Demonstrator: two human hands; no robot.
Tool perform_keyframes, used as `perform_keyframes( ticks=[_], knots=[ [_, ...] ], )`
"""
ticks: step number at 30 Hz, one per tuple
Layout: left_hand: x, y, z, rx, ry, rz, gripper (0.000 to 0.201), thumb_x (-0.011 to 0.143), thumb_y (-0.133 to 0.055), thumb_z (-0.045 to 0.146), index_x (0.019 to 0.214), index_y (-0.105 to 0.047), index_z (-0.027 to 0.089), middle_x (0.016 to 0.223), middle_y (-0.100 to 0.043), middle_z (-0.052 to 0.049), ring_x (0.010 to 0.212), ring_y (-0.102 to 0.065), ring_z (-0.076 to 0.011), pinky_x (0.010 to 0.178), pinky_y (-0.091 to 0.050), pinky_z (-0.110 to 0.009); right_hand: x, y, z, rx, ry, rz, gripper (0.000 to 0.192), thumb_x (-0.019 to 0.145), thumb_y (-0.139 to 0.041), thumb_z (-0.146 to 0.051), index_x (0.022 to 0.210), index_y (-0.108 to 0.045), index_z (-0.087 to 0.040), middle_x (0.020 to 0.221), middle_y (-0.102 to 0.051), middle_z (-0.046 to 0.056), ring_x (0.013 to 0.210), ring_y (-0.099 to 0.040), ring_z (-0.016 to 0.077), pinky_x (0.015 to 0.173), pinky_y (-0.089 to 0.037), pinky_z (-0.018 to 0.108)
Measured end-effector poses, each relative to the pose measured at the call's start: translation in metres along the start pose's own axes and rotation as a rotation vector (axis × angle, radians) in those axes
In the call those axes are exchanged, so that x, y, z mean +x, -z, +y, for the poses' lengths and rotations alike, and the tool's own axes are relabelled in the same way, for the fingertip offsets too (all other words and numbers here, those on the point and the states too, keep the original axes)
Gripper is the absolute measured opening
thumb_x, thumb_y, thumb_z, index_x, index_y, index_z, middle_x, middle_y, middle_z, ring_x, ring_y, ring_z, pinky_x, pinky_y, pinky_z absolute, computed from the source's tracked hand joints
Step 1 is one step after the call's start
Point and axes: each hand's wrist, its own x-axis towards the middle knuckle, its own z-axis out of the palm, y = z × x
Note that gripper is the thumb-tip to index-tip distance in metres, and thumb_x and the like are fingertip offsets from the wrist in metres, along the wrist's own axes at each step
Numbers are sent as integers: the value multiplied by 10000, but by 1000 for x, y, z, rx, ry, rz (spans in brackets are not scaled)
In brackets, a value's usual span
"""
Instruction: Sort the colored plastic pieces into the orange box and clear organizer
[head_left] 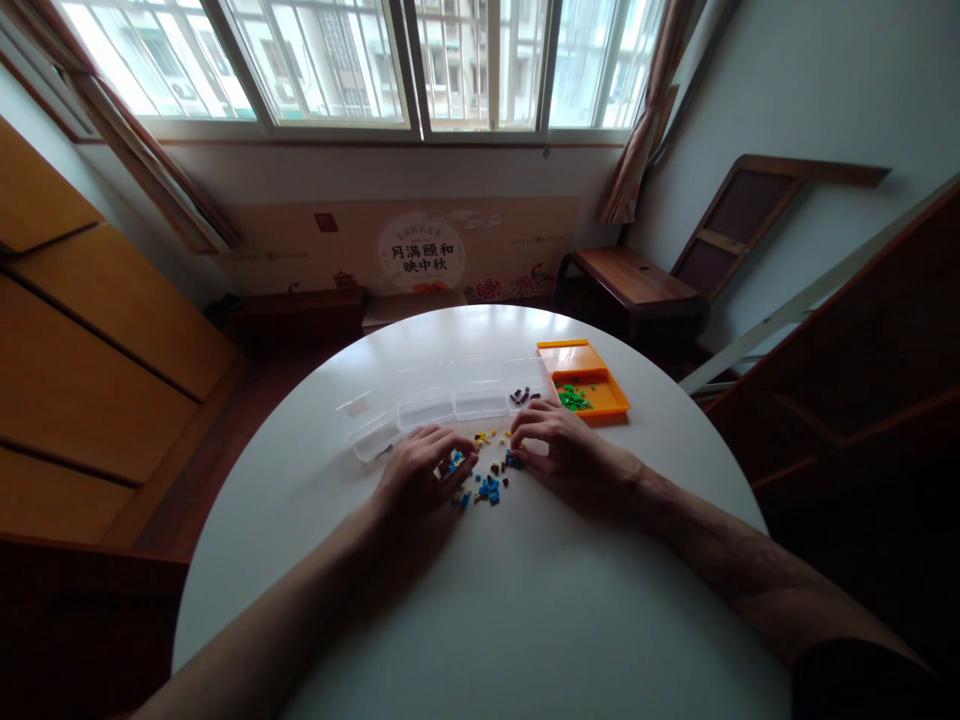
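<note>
Both hands, left (420,470) and right (559,445), fingers curled, pinching at small bricks (484,478) scattered between them.

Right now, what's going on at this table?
A person sits at a round white table, both hands in a small pile of tiny coloured pieces. The left hand and right hand rest on its edges. Behind stand clear plastic boxes, one holding brown bits, and an orange tray with green pieces.
</note>
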Motion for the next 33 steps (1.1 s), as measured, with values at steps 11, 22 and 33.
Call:
perform_keyframes(
  ticks=[11,22,33],
  knots=[
    [0,2,1,-9,6,-23,70,1073,-686,284,1028,-726,247,979,-820,-23,892,-751,-202,845,-544,-354,0,6,-3,18,-8,13,72,975,-808,-205,976,-770,-266,1080,-799,34,1031,-710,238,1013,-535,437],
    [-2,0,-4,-32,1,-45,62,1078,-687,278,1073,-744,256,1034,-823,-32,941,-745,-214,884,-542,-366,0,4,-5,18,2,-27,110,924,-805,-192,982,-769,-278,1061,-788,19,1004,-688,237,1027,-514,443],
    [2,1,0,-12,-6,-33,54,1075,-692,277,1058,-737,253,1021,-821,-22,923,-745,-204,875,-545,-361,0,4,-4,-25,16,-49,77,973,-740,-181,973,-745,-258,1021,-782,22,969,-671,230,1007,-499,425]
  ],
)
